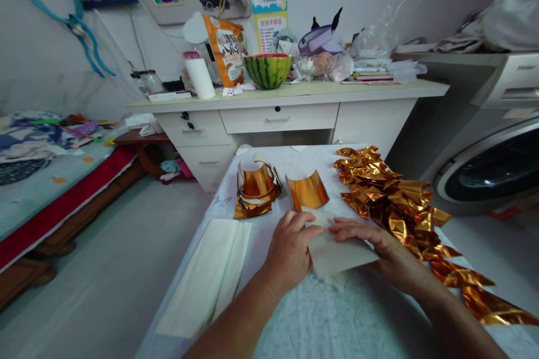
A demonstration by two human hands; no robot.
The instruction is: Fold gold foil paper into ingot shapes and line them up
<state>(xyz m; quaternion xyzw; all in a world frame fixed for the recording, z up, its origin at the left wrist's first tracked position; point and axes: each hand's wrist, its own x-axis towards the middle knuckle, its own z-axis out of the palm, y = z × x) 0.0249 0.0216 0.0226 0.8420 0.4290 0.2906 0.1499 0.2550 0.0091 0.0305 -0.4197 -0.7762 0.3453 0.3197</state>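
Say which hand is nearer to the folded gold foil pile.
Right. The right hand is just beside the folded gold foil pile; the left hand is farther off, across the pale sheet.

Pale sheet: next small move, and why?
Probably start a fold along one edge of the pale sheet: the left hand and right hand are both on it, its visible face looks mostly open, and the gold pieces at the right look folded already.
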